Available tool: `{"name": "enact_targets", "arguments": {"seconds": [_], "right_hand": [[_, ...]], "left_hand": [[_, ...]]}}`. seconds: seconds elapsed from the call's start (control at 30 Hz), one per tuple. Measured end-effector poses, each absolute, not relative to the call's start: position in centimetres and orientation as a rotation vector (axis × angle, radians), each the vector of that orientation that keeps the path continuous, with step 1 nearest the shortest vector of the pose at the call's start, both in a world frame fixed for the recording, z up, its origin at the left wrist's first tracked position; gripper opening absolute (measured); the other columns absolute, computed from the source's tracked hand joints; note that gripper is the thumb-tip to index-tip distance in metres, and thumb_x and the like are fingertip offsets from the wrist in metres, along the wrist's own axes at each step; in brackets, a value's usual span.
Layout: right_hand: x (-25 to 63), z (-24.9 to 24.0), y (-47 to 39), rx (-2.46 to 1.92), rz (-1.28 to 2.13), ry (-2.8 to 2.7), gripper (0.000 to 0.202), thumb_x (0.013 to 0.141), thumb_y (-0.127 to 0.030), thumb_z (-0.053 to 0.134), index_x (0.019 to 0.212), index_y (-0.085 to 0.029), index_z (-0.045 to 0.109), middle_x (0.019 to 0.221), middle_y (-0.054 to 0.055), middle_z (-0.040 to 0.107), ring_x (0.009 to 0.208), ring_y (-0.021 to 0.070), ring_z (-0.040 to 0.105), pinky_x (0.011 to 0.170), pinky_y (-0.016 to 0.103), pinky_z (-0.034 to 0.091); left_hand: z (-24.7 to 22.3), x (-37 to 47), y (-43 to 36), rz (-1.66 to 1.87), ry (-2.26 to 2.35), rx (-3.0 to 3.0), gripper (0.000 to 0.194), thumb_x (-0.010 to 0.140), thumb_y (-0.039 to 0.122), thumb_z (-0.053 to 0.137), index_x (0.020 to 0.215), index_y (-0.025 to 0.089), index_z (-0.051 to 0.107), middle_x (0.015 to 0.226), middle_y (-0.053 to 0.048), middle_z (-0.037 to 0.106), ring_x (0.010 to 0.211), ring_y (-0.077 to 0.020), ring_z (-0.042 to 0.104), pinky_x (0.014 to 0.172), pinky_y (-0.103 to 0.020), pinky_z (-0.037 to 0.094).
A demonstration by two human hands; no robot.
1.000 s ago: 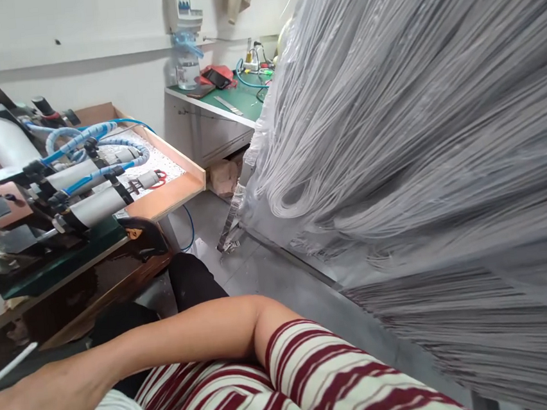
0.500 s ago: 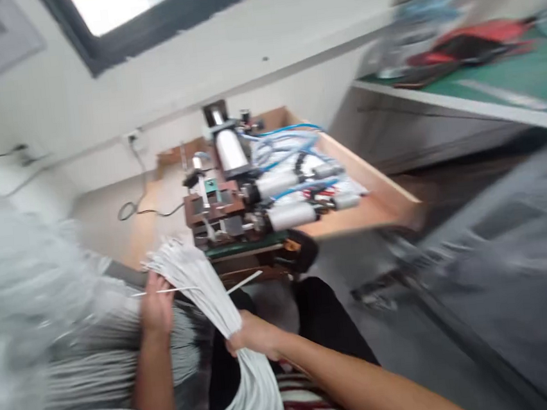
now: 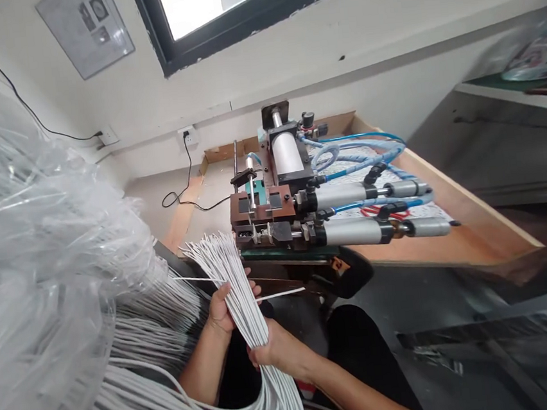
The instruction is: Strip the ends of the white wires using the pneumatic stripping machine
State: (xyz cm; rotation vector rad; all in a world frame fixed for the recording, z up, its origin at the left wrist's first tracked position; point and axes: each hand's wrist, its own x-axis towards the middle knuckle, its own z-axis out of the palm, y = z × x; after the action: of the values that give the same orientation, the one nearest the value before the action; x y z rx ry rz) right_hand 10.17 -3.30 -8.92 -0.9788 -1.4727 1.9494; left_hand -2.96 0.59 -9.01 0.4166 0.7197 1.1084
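Note:
A thick bundle of white cables [image 3: 244,304] rises from my lap, its loose cut ends fanned out at the top. My right hand [image 3: 280,352] is closed round the lower part of the bundle. Higher up, my left hand [image 3: 220,308] cups it from behind, thumb on the near left side and fingertips showing past the right edge. A thin white strand [image 3: 282,294] juts out crosswise to the right, and another piece sticks out to the left. Below my right hand the cables bend down and to the left. Just beyond the cable ends stands a pneumatic machine [image 3: 283,204] with silver cylinders.
Clear plastic wrapping [image 3: 64,238] over more cables fills the left side. The machine sits in a shallow wooden-edged tray [image 3: 478,217] with blue air hoses [image 3: 369,147]. A green-topped shelf [image 3: 489,84] is at right. A black power cord [image 3: 187,168] runs to a wall socket.
The view has swung left and steadied. My left hand has moved from beside the cable ends to behind the bundle, its fingers now round it. My right hand keeps its grip.

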Motion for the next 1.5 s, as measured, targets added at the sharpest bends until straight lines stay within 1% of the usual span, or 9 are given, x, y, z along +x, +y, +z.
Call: {"name": "enact_targets", "arguments": {"seconds": [0.17,0.37,0.47,0.6,0.83,1.03,1.27,1.4,1.5], "right_hand": [[10.4,-7.3,-3.6,-0.912,1.855,-1.515,0.021,0.051,-0.002,0.051,0.065,-0.017,0.047,0.055,-0.007,0.049,0.050,0.0082,0.041,0.045,0.019,0.033],[9.6,-5.8,-3.7,-0.800,1.771,-1.576,0.021,0.055,-0.005,0.053,0.072,-0.017,0.049,0.060,-0.006,0.049,0.053,0.0097,0.043,0.050,0.021,0.037],[10.0,-5.8,-3.8,-0.725,1.615,-1.607,0.032,0.060,-0.012,0.059,0.091,-0.016,0.053,0.081,0.002,0.059,0.074,0.0178,0.054,0.067,0.029,0.043],[11.5,-5.9,-3.6,-0.814,1.200,-1.524,0.034,0.079,-0.024,0.046,0.112,-0.020,0.050,0.111,0.009,0.054,0.103,0.0224,0.049,0.088,0.039,0.036],[15.0,-3.3,-2.0,-0.828,1.205,-1.136,0.020,0.081,-0.027,0.048,0.071,-0.018,0.064,0.075,0.005,0.065,0.065,0.0153,0.059,0.061,0.028,0.047],[17.3,-1.8,-0.4,-0.768,1.367,-0.655,0.019,0.078,-0.035,0.053,0.069,-0.019,0.056,0.062,0.001,0.064,0.059,0.0145,0.062,0.042,0.020,0.045],[14.7,-1.8,-0.4,-0.764,1.342,-0.879,0.017,0.079,-0.027,0.052,0.092,-0.019,0.059,0.081,0.003,0.065,0.074,0.0147,0.061,0.071,0.032,0.049],[13.4,0.1,0.8,-0.697,1.416,-0.902,0.019,0.078,-0.028,0.053,0.094,-0.020,0.058,0.066,-0.002,0.062,0.055,0.0110,0.057,0.058,0.028,0.048],[12.0,1.4,1.5,-0.709,1.501,-0.951,0.022,0.077,-0.032,0.052,0.093,-0.019,0.057,0.064,-0.002,0.060,0.050,0.0105,0.054,0.049,0.025,0.046]], "left_hand": [[-6.6,-3.1,0.5,1.126,0.674,0.473,0.030,0.061,0.018,0.059,0.090,0.009,0.061,0.074,-0.008,0.071,0.070,-0.0199,0.065,0.068,-0.032,0.048],[-2.0,-3.1,-0.2,1.243,0.664,0.603,0.048,0.052,0.013,0.063,0.099,0.019,0.056,0.069,0.002,0.066,0.064,-0.0172,0.062,0.064,-0.032,0.048],[-1.0,-3.1,-0.3,1.263,0.709,0.666,0.039,0.053,0.011,0.062,0.091,0.018,0.058,0.062,0.002,0.063,0.053,-0.0139,0.059,0.055,-0.029,0.046],[-1.3,-3.0,-0.1,1.240,0.795,0.701,0.022,0.055,0.009,0.060,0.076,0.013,0.061,0.058,-0.001,0.063,0.050,-0.0136,0.057,0.050,-0.027,0.044],[-1.5,-2.1,-0.2,1.200,0.812,0.717,0.024,0.052,0.010,0.060,0.076,0.013,0.059,0.053,0.001,0.058,0.046,-0.0126,0.053,0.045,-0.026,0.040],[-1.2,-2.7,-0.2,1.225,0.750,0.705,0.032,0.050,0.011,0.058,0.082,0.018,0.056,0.054,0.004,0.054,0.047,-0.0105,0.050,0.048,-0.025,0.039],[-2.2,-2.3,-0.2,1.204,0.769,0.656,0.030,0.053,0.009,0.057,0.082,0.018,0.056,0.057,0.003,0.057,0.054,-0.0133,0.054,0.055,-0.029,0.043],[-1.6,-1.8,-0.7,1.221,0.801,0.635,0.030,0.052,0.011,0.060,0.081,0.019,0.056,0.062,0.001,0.060,0.071,-0.0193,0.060,0.067,-0.034,0.046],[-0.9,-1.4,-1.2,1.225,0.845,0.631,0.033,0.051,0.014,0.064,0.082,0.019,0.057,0.065,0.001,0.061,0.058,-0.0181,0.060,0.056,-0.033,0.047]]}}
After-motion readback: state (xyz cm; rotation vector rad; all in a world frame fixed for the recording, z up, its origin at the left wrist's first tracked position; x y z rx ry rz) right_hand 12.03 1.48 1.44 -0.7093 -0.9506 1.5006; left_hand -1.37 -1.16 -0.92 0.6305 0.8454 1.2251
